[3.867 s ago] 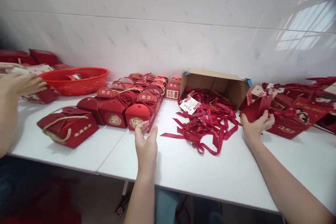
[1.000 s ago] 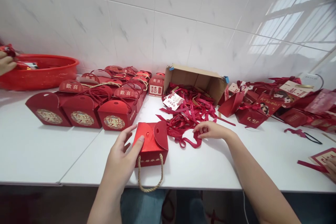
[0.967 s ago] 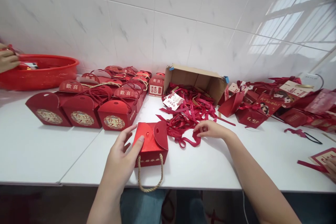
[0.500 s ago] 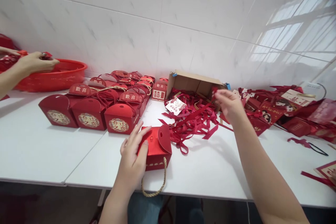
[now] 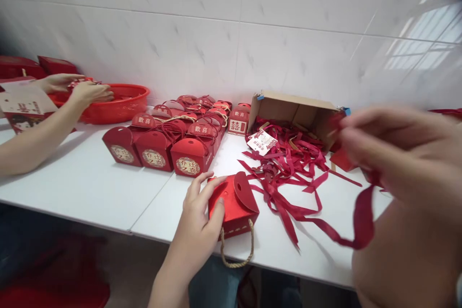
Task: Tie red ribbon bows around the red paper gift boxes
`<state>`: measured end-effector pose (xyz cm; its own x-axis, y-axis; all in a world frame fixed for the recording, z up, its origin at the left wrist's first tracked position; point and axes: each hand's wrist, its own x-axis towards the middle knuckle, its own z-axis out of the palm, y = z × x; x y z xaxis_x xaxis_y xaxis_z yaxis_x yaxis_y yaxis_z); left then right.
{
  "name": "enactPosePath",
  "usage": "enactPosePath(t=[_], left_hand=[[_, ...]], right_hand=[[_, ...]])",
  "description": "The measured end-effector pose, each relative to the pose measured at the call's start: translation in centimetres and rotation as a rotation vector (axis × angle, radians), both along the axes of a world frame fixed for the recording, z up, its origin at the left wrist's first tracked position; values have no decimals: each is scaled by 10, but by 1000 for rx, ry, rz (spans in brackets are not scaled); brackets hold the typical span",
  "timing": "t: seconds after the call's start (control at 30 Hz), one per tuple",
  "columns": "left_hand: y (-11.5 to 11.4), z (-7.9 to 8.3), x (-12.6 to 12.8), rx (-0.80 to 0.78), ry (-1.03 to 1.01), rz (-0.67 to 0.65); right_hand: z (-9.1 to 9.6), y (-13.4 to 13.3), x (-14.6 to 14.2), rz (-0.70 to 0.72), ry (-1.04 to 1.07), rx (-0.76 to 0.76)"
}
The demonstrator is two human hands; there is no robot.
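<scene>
My left hand [image 5: 200,216] rests on the left side of a small red gift box [image 5: 236,207] with a gold rope handle, near the table's front edge; its fingers curl over the box's top corner. My right hand [image 5: 400,154] is raised close to the camera and blurred, pinching a long red ribbon [image 5: 346,231] that trails down to the pile of red ribbons [image 5: 288,168] on the white table [image 5: 90,187].
Rows of closed red gift boxes [image 5: 173,139] stand at the back left. An open cardboard box [image 5: 299,115] lies on its side behind the ribbons. Another person's hands [image 5: 83,89] reach over a red plastic basin [image 5: 119,103] at far left.
My right hand has lifted one ribbon out of the pile and pulled it up toward the camera. The left hand stays on the gift box. The view has shifted left.
</scene>
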<state>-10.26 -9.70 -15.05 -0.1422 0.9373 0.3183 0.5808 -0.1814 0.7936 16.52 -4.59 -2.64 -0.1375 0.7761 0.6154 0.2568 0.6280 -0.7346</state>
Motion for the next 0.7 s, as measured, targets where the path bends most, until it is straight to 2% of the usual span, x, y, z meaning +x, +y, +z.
enactPosePath(t=[0.03,0.1,0.23,0.43,0.7], left_hand=[[-1,0,1,-15,-15,-7],[-1,1,3,-41,-43,-21],[-2,1,6,-44,-75,-51],[-3,5,8,0,-70,-43],[-2,2,13,54,-14,1]], right_hand=[[0,1,-14,118,-221,-74],[-5,7,-38,245,-512,-134],[-23,21,-62,273,-795,-132],[-39,27,-75,243,-897,-101],[-35,20,-84,254,-964,-140]])
